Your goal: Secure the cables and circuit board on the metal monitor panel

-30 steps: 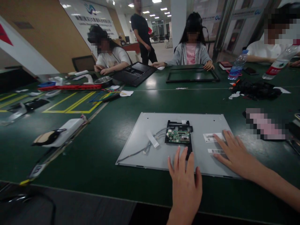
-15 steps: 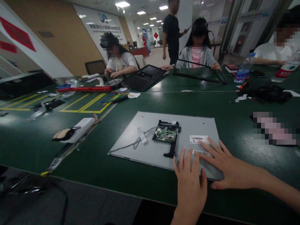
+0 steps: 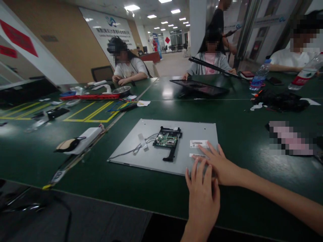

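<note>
A flat, silver-grey display panel (image 3: 128, 144) lies on the green table, its metal back facing up. Mounted on that back are a green circuit board (image 3: 165, 140) and a black plastic bracket (image 3: 171, 153). Grey cables (image 3: 133, 150) run left from the board under clear tape (image 3: 142, 142). My right hand (image 3: 219, 164) rests with spread fingers on the panel's near right corner, over two white labels (image 3: 198, 144). My left hand (image 3: 204, 191) is at the near edge beside it, fingers extended and slightly curved, overlapping the right thumb from this viewpoint.
A white power strip (image 3: 85, 139) lies left on the table. To the right are a phone-like pink object (image 3: 290, 137), a black bundle (image 3: 281, 100) and water bottles (image 3: 259, 75). Across the table, a person (image 3: 210, 62) handles a black frame (image 3: 214, 65) above a dark panel (image 3: 199, 87).
The display panel has shifted left and slightly away, with my right hand following. My left hand has moved little. Opposite, the person has tilted the black frame and shifted the dark panel rightward.
</note>
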